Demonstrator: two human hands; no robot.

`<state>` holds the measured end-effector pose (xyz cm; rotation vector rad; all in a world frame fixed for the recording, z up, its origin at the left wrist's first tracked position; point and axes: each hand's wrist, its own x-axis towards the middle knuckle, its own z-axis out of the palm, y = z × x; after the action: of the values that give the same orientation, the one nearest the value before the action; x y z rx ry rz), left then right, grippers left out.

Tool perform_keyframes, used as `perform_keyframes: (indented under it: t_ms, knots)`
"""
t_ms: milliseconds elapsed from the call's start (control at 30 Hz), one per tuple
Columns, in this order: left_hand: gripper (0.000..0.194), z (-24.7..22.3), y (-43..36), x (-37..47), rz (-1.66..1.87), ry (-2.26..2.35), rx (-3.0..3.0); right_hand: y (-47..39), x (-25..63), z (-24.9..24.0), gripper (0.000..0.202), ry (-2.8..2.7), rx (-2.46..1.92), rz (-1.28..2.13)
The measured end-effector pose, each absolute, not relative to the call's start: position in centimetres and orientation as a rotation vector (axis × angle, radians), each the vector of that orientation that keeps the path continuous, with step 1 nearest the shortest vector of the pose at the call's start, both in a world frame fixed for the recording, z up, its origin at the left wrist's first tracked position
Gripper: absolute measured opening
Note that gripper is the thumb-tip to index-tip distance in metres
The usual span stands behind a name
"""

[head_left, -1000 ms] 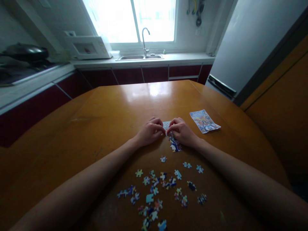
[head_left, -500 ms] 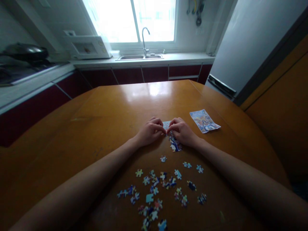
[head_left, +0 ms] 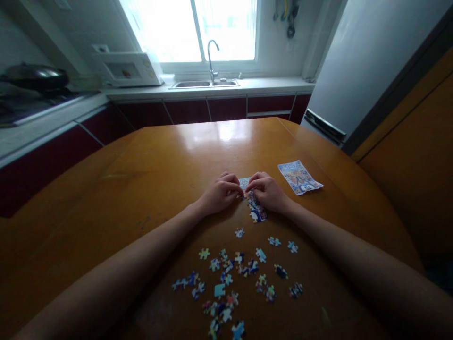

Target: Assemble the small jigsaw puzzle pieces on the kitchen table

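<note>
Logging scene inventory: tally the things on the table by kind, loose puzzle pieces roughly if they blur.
Hands: 2, left hand and right hand
Joined puzzle section under the fingertips: 1
Picture card: 1
Loose puzzle pieces: about 25, several overlap and blur
Total: about 29, on the wooden table

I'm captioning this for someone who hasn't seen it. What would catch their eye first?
Two hands, left hand and right hand, meet fingertip to fingertip over a joined puzzle strip at mid-table. Loose pieces lie scattered nearer the person, and a picture card lies to the right. Behind, a bright window glares above the sink.
</note>
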<state>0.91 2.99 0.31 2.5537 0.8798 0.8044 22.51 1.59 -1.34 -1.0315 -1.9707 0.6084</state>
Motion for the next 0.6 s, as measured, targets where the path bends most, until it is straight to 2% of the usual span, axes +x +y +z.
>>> perform_keyframes:
  t_ms: [167, 400, 600]
  knots:
    - [0.024, 0.3, 3.0, 1.0, 0.803, 0.873, 2.553, 1.5, 22.5, -1.1, 0.03, -1.845, -1.063, 0.561]
    - [0.026, -0.1, 3.1, 0.9, 0.829, 0.844, 2.539, -0.2, 23.2, 1.5, 0.028, -1.683, -1.048, 0.288]
    - [0.024, -0.2, 3.2, 0.9, 0.83, 0.856, 2.545, -4.9, 24.3, 5.0, 0.017, -1.901, -1.097, 0.479]
